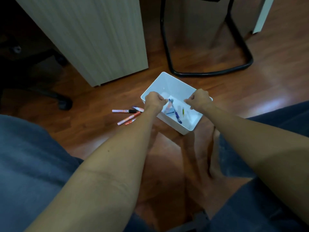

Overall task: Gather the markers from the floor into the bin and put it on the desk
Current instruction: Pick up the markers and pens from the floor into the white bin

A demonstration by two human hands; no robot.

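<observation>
A white rectangular bin [167, 82] stands on the wooden floor in front of me. Both my hands hover over its opening. My left hand [154, 100] is pinched over the left rim, with a blurred white marker with a blue tip [170, 105] at its fingertips. My right hand [199, 99] is curled shut over the right rim, with nothing visible in it. Inside the bin lie a blue marker [176, 115] and a thin yellow one [183, 112]. Several markers lie on the floor left of the bin, among them a purple one with a black cap [123, 111] and an orange one [129, 118].
A pale desk panel [93, 39] stands behind the bin on the left. A black tubular chair base [209, 73] curves behind it on the right. An office chair's castor foot [65, 102] sits at the left. My knees frame the bottom corners.
</observation>
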